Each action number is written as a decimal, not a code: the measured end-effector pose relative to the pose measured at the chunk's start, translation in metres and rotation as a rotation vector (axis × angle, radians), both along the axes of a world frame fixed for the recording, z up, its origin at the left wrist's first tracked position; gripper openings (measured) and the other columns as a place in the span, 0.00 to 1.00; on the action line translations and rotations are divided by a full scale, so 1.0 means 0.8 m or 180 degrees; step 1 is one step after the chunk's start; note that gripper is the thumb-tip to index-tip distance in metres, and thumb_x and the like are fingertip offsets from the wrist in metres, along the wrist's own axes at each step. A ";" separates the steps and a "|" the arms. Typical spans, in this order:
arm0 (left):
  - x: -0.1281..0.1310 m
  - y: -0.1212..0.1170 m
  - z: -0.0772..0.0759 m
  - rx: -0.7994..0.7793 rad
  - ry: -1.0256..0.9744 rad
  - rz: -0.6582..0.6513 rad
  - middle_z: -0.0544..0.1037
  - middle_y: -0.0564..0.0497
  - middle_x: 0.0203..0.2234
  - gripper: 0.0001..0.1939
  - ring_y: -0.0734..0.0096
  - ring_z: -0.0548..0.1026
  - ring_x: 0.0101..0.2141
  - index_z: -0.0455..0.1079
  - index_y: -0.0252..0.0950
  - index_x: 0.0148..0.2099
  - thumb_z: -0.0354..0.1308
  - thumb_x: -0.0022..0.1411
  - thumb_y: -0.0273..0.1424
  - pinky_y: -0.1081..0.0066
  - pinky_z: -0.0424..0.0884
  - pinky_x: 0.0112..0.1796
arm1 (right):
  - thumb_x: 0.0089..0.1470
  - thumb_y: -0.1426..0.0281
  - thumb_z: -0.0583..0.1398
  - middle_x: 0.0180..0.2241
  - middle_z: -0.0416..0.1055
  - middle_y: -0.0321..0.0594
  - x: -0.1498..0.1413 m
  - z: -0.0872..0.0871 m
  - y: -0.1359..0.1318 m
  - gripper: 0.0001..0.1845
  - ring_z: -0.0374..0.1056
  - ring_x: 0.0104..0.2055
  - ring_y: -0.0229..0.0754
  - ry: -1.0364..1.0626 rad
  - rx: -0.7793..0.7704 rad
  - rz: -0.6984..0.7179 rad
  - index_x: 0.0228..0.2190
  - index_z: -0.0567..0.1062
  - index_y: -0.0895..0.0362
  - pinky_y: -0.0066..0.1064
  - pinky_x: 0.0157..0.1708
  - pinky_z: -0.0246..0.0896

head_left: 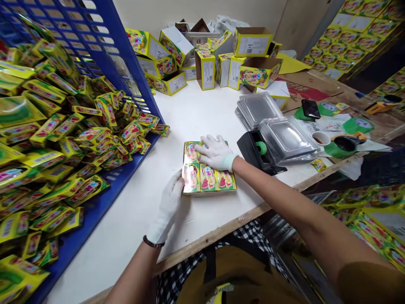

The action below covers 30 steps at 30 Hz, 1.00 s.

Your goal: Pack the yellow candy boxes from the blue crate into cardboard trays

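Note:
A flat pack of several colourful small boxes (pixel 211 179), covered with clear glossy plastic, lies on the white table (pixel 196 114). My right hand (pixel 216 152), in a white glove, lies flat on top of the pack with its fingers spread. My left hand (pixel 169 202), also gloved, presses against the pack's left edge with its fingers curled round the side.
A tipped blue crate (pixel 104 55) spills several yellow-green sachets on the left. Open small cartons (pixel 259 69) stand at the back. Clear plastic trays (pixel 257 107), a black tape dispenser (pixel 255 150), green tape rolls (pixel 343 145), a phone (pixel 310 108) and a cup (pixel 320 138) lie to the right.

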<state>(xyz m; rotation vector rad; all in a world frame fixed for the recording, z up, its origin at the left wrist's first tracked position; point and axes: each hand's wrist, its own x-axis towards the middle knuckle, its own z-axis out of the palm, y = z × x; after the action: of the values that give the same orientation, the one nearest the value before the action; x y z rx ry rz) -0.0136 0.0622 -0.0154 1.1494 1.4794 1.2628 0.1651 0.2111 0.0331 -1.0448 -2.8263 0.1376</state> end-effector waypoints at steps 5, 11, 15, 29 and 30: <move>0.029 -0.049 -0.015 0.0180 0.0549 0.0520 0.65 0.40 0.63 0.26 0.57 0.65 0.62 0.59 0.35 0.65 0.49 0.68 0.38 0.56 0.62 0.61 | 0.64 0.50 0.50 0.65 0.54 0.57 0.000 -0.006 -0.083 0.34 0.46 0.67 0.66 -0.0004 0.0390 0.1063 0.62 0.62 0.56 0.64 0.60 0.40; 0.002 -0.059 -0.015 0.1893 0.2617 -0.0176 0.76 0.42 0.49 0.09 0.60 0.74 0.50 0.72 0.38 0.44 0.53 0.64 0.27 0.58 0.73 0.49 | 0.63 0.73 0.51 0.63 0.60 0.60 0.034 -0.034 -0.171 0.25 0.50 0.67 0.61 0.0429 0.0600 0.0754 0.60 0.64 0.67 0.60 0.63 0.44; -0.015 -0.048 -0.004 0.2145 0.3108 -0.0554 0.79 0.46 0.34 0.07 0.68 0.75 0.33 0.71 0.37 0.39 0.51 0.64 0.26 0.68 0.74 0.34 | 0.61 0.73 0.53 0.56 0.68 0.51 0.106 -0.028 -0.175 0.19 0.61 0.61 0.51 0.1376 0.0174 0.0587 0.54 0.69 0.59 0.46 0.60 0.59; 0.051 -0.025 -0.004 0.3058 0.3521 -0.0104 0.76 0.42 0.35 0.05 0.63 0.74 0.32 0.67 0.36 0.37 0.56 0.59 0.22 0.65 0.72 0.30 | 0.50 0.55 0.60 0.43 0.76 0.45 0.286 -0.038 -0.081 0.17 0.70 0.46 0.49 0.2601 -0.0948 -0.2492 0.26 0.79 0.56 0.42 0.50 0.62; 0.048 -0.022 0.001 0.3115 0.3575 -0.0180 0.76 0.41 0.36 0.05 0.61 0.74 0.34 0.67 0.36 0.36 0.58 0.58 0.22 0.63 0.72 0.32 | 0.51 0.54 0.60 0.45 0.75 0.45 0.288 -0.037 -0.089 0.18 0.69 0.48 0.49 0.2662 -0.0917 -0.2520 0.27 0.79 0.56 0.42 0.52 0.61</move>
<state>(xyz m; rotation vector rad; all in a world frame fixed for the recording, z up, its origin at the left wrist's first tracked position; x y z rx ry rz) 0.0248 0.0444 -0.0144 2.8567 1.4836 1.3862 0.3956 0.1397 0.0035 -1.5904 -1.5639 0.7052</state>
